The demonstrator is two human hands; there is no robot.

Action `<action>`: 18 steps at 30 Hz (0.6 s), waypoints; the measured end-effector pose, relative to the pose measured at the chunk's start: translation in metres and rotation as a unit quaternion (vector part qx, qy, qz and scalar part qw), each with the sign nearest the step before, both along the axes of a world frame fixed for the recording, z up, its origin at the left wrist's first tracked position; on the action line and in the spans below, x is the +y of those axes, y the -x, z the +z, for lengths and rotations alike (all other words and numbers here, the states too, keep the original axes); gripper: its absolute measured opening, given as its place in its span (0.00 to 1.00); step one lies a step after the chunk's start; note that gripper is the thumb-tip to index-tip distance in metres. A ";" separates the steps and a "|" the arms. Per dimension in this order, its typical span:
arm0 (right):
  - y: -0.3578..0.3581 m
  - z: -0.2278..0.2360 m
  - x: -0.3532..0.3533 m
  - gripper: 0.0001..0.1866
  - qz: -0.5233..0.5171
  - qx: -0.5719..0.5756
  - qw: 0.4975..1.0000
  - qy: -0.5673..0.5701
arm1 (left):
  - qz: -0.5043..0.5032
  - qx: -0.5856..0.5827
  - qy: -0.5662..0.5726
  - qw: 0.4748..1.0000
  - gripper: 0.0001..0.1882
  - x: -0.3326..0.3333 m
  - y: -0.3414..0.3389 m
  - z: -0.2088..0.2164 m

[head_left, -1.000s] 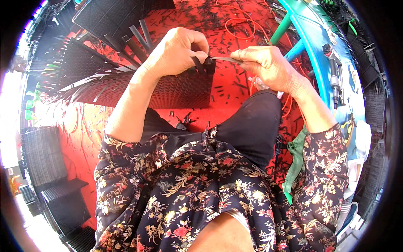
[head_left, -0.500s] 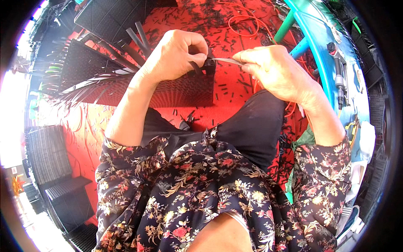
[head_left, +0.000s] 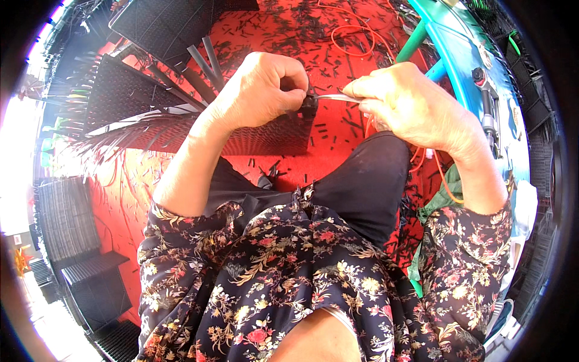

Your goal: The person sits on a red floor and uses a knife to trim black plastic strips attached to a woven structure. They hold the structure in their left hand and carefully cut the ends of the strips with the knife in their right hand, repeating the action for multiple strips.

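Observation:
A dark woven rattan-like furniture piece (head_left: 265,140) stands in front of my knees, its corner just beyond my left fingertips. My left hand (head_left: 260,90) is closed there, thumb and forefinger pinched together at the corner; what lies between them is hidden. From that corner a thin, flat strip (head_left: 336,97), shining pale in the light, stretches across to the right. My right hand (head_left: 419,107) pinches its other end between thumb and fingers. Long loose strips (head_left: 129,134) fan out leftward from the woven piece, behind my left forearm.
Short dark offcuts litter the red floor (head_left: 338,66). An orange hose (head_left: 362,53) loops at the back. To the right, a blue table (head_left: 452,51) carries a slim power tool (head_left: 487,108). Dark woven panels (head_left: 69,211) stand at the left, with another (head_left: 163,30) at the back.
Both hands have shifted slightly right and nearer to me, the strip still stretched between the corner and my right hand. The woven piece has moved slightly too.

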State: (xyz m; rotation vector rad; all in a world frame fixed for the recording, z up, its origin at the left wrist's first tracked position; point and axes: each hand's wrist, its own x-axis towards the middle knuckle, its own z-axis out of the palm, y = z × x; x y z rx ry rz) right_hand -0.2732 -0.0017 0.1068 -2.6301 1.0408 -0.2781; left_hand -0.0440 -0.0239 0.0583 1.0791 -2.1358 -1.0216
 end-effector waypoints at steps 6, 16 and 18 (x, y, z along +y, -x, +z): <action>-0.004 0.012 -0.004 0.10 0.011 0.015 0.994 -0.108 | -0.023 -0.010 0.081 0.996 0.01 0.007 -0.001 -0.009; 0.000 -0.021 0.022 0.08 -0.017 -0.023 0.999 0.016 | -0.028 -0.023 0.097 0.995 0.01 0.015 -0.002 -0.013; 0.002 -0.040 0.029 0.09 -0.034 -0.079 0.996 0.031 | -0.038 -0.018 0.098 0.994 0.00 0.016 -0.003 -0.015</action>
